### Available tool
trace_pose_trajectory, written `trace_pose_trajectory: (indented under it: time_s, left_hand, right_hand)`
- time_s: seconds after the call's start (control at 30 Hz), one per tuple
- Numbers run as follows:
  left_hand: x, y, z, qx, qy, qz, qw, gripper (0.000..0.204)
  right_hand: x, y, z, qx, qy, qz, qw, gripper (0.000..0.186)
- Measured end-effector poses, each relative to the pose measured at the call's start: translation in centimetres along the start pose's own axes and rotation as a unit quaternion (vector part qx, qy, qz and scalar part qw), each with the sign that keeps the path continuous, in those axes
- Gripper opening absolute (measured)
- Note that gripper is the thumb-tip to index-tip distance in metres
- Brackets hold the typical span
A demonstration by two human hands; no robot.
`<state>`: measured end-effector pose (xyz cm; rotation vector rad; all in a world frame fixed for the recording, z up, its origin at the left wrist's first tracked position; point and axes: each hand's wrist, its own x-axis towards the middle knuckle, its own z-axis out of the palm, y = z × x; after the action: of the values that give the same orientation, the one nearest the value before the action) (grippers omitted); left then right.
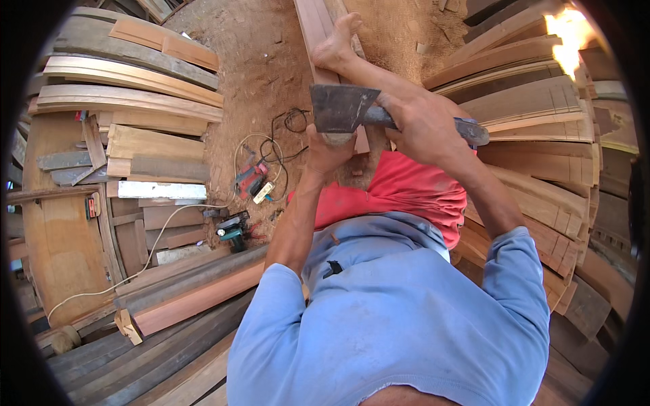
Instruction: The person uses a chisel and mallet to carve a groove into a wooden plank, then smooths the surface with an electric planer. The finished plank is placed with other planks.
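My right hand is wrapped round the dark handle of a hatchet, held out in front of my lap. The hatchet's broad grey metal head points to the left. Just below that head, my left hand is closed; the head partly covers its fingers, so what they hold is hidden. A pale wooden board runs away from me between my legs, and its near part passes behind the hatchet. My bare foot rests on this board.
Stacked planks line the left and the right. On the sawdust-covered ground at left lie a red power tool, a teal power tool and loose cables. A reddish beam lies near my left elbow.
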<state>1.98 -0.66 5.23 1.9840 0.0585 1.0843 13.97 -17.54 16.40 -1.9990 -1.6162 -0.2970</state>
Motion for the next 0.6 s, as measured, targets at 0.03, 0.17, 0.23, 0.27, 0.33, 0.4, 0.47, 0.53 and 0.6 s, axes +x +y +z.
trace_pose_trajectory:
  time_s: [0.03,0.17,0.23,0.27,0.33,0.4,0.47,0.53,0.6]
  left_hand:
    - [-0.2,-0.3,-0.2,0.001,-0.005,-0.029,1.0,0.019]
    - [0.3,-0.7,-0.4,-0.006,-0.03,-0.119,0.992,0.019]
    - [0.6,-1.4,-0.6,0.015,-0.026,-0.133,0.991,0.017]
    - [0.5,-1.4,-0.5,0.013,-0.032,-0.13,0.991,0.018]
    - [0.2,-1.3,-0.4,0.009,-0.047,-0.129,0.991,0.02]
    - [0.3,-1.4,-0.1,0.004,-0.037,-0.121,0.992,0.02]
    - [0.6,-0.9,0.0,0.015,-0.021,-0.092,0.995,0.02]
    - [1.0,-0.1,-0.2,0.04,0.002,-0.042,0.998,0.02]
    - [0.2,-1.5,0.0,0.028,-0.012,-0.101,0.994,0.02]
  right_hand:
    - [0.6,-0.3,-0.6,0.021,0.014,0.008,1.0,0.035]
    - [3.9,-1.9,-3.7,0.159,0.111,0.101,0.976,0.031]
    - [5.8,-2.5,-6.0,0.218,0.16,0.115,0.956,0.027]
    - [6.4,-2.5,-6.8,0.231,0.177,0.111,0.95,0.025]
    - [6.8,-1.6,-6.5,0.203,0.16,0.078,0.963,0.023]
    - [5.9,-0.4,-3.6,0.165,0.112,0.076,0.977,0.022]
    - [3.4,0.8,0.1,0.06,-0.021,0.071,0.995,0.029]
    - [2.8,0.3,-0.1,-0.012,-0.115,0.072,0.991,0.034]
    - [3.0,-0.1,-1.7,0.03,-0.098,0.103,0.989,0.032]
